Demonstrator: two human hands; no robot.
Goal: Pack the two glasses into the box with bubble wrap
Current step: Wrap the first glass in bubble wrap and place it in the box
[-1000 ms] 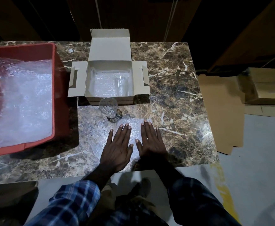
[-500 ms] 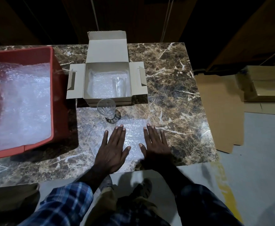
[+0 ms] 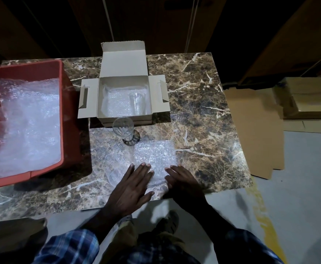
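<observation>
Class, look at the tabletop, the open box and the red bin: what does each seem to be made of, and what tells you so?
Tabletop: looks like polished brown marble, with pale veins and glare; it could be a laminate.
Open box: matt cardboard, with creased flaps and a zigzag-cut edge.
Red bin: probably moulded plastic, with smooth uniform walls and a faint sheen.

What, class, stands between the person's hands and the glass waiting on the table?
Nothing visible. Both the left hand and right hand lie flat on the bubble wrap sheet; only bare sheet separates them from the glass, standing upright at its far edge before the box.
</observation>
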